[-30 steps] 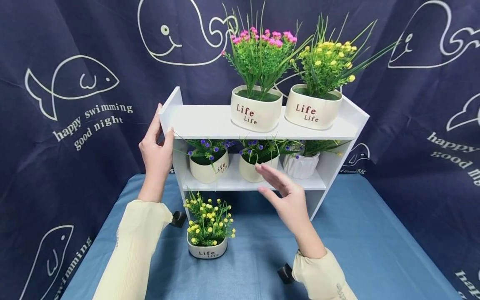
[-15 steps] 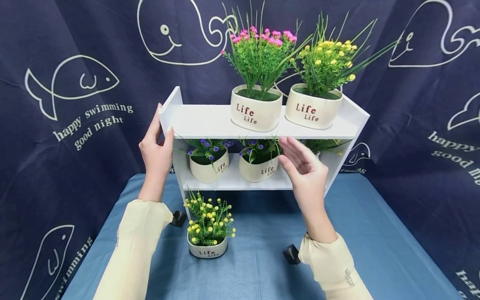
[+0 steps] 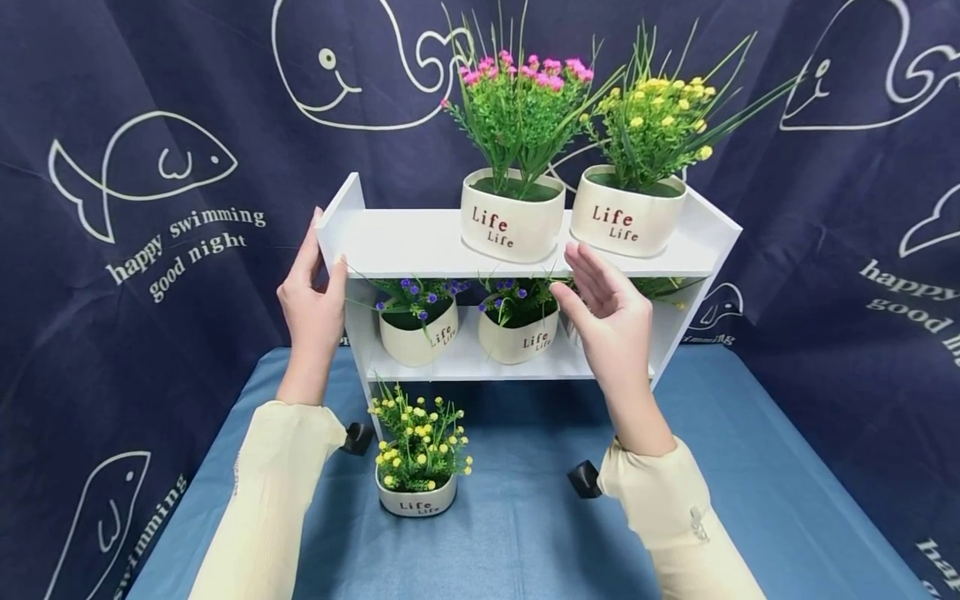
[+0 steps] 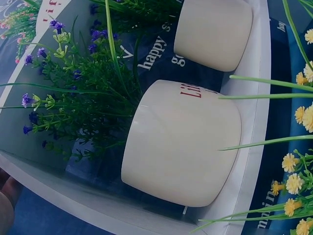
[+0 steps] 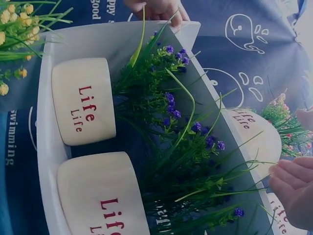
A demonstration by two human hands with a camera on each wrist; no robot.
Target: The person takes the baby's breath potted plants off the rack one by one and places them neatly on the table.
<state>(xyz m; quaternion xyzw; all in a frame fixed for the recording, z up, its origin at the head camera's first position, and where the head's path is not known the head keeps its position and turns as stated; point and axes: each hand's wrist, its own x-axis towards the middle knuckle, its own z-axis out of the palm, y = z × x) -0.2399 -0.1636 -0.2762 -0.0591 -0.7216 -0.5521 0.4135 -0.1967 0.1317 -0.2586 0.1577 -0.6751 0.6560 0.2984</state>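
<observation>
My left hand point(image 3: 311, 296) grips the left side panel of a small white shelf point(image 3: 405, 242), its thumb at the front edge and its fingers along the outer side. Held up before the right part of the shelf, my right hand point(image 3: 615, 325) has its fingers extended and nothing in its grasp. Its fingertips overlap the top board, just below a pot of pink flowers point(image 3: 512, 221) and a pot of yellow flowers point(image 3: 628, 215). On the middle board sit two cream pots with purple flowers point(image 3: 420, 337); a third, white pot point(image 3: 573, 325) is mostly hidden behind the right hand.
A low pot of small yellow flowers point(image 3: 416, 500) stands on the blue cloth point(image 3: 517, 517) before the shelf's left leg. Behind hangs a dark blue curtain point(image 3: 187, 67) with white fish and whale drawings. Small black devices point(image 3: 583, 479) sit under both wrists.
My right hand has risen and moved right, from before the middle pot to the top board's front edge. The left hand stays on the side panel. The pots have not moved.
</observation>
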